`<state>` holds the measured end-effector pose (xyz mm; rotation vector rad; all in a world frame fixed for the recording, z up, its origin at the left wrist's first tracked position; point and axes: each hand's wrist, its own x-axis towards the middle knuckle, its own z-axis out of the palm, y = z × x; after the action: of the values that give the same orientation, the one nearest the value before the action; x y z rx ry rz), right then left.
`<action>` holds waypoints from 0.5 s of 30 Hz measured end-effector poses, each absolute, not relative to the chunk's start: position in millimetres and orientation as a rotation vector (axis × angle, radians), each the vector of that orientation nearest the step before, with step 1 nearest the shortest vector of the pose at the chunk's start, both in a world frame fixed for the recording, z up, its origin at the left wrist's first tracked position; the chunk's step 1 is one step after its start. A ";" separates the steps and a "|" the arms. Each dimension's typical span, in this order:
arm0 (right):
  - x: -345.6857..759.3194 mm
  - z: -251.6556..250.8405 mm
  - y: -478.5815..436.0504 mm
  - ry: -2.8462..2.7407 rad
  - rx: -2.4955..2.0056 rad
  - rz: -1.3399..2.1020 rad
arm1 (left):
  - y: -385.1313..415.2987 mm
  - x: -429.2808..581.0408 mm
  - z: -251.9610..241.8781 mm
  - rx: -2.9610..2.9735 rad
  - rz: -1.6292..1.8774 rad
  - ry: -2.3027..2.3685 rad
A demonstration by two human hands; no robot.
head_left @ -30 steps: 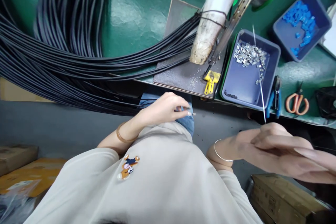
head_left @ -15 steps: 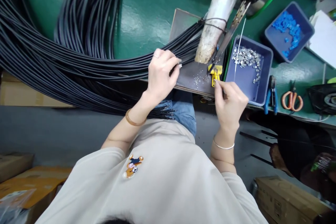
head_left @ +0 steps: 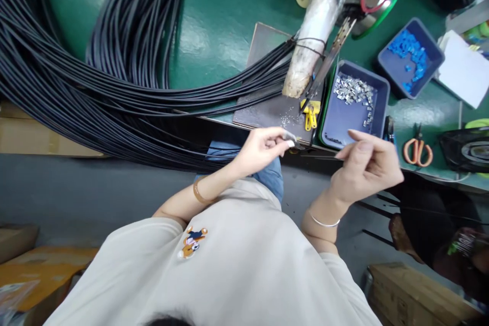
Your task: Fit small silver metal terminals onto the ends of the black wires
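Crossing the green tabletop (head_left: 225, 20), black cables (head_left: 171, 92) overhang a grey floor (head_left: 95, 183).

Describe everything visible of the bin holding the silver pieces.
The bin is blue-grey, apparently plastic, open-topped and roughly rectangular, with rounded corners and raised walls. Small, shiny, metal-looking silver pieces are heaped toward its far end, with some strung along its right side; tiny dark bits lie in the near left corner. It sits upright near the front edge of the green table. The right hand overlaps its near edge in view; contact can't be told.
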<state>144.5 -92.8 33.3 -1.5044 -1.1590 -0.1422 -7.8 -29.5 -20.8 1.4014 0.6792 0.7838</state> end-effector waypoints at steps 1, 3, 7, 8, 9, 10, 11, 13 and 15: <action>142.3 30.8 -93.5 -1.179 -1.535 -0.085 | -25.4 -6.5 -21.9 1.263 0.839 0.704; 138.2 24.7 -93.2 -1.216 -1.605 0.050 | -19.4 -5.9 -20.0 1.126 0.895 0.708; 134.2 12.6 -89.5 -1.231 -1.661 0.323 | -16.9 -5.6 -10.1 1.104 0.927 0.692; 134.2 10.0 -88.5 -1.221 -1.653 0.370 | -17.3 -4.8 -8.5 1.112 0.936 0.687; 134.4 7.7 -87.7 -1.208 -1.640 0.411 | -17.7 -3.6 -7.6 1.124 0.948 0.681; 134.8 5.7 -87.0 -1.194 -1.625 0.450 | -18.1 -2.3 -7.4 1.139 0.964 0.670; 135.4 4.0 -86.3 -1.181 -1.609 0.485 | -18.5 -1.0 -7.7 1.159 0.980 0.657; 136.8 1.6 -85.4 -1.155 -1.581 0.544 | -19.2 1.3 -9.6 1.214 1.012 0.633; 138.4 0.2 -84.6 -1.132 -1.567 0.578 | -20.0 2.4 -12.6 1.299 1.032 0.649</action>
<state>138.4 -84.6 0.2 -1.5670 -1.1324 0.5782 2.4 -20.0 -12.6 1.2993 0.6492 1.0322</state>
